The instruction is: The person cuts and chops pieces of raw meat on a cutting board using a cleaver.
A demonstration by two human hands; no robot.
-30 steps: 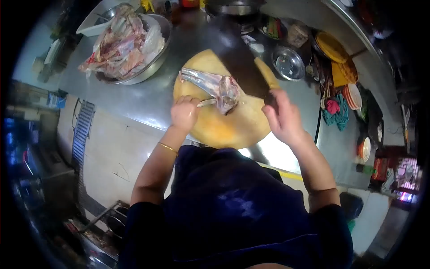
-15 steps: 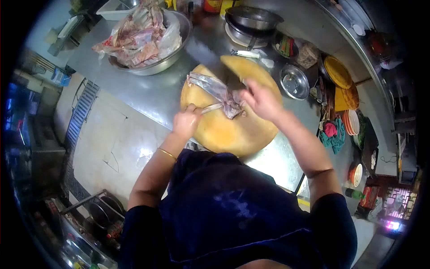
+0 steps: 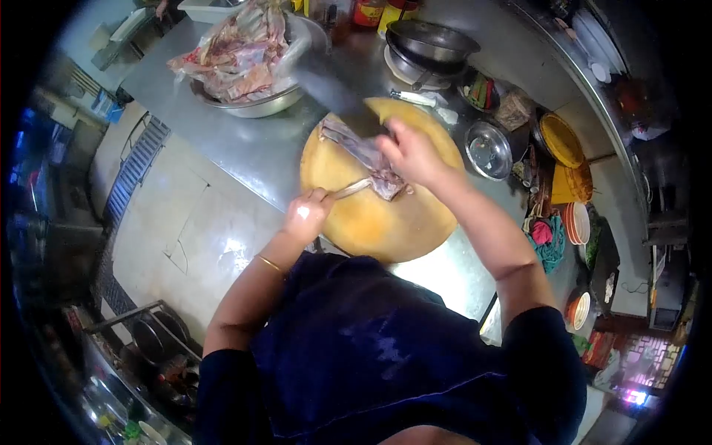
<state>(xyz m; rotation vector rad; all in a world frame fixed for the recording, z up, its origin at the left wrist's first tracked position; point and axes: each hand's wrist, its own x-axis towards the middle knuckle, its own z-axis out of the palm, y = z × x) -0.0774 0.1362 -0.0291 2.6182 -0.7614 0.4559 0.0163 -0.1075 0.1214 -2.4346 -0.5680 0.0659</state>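
On the round chopping board (image 3: 363,230) lies a piece of raw meat with bone (image 3: 356,152), pale and reddish. Its thin bone end is pinched in my left hand (image 3: 308,211), at the board's left edge. My right hand (image 3: 411,154) is closed round the handle of a cleaver (image 3: 337,100). The broad blade, blurred by motion, reaches up and left over the far part of the board and above the meat. Whether the edge touches the meat cannot be made out.
A metal basin (image 3: 259,109) heaped with raw meat and bones stands far left on the steel table (image 3: 237,148). Stacked pans (image 3: 434,41), a white-handled tool (image 3: 413,98) and a metal bowl (image 3: 488,150) sit beyond and right of the board.
The cleaver and my right hand have moved slightly up and left relative to the meat. My left hand still grips the bone end. The whole view has shifted a little.
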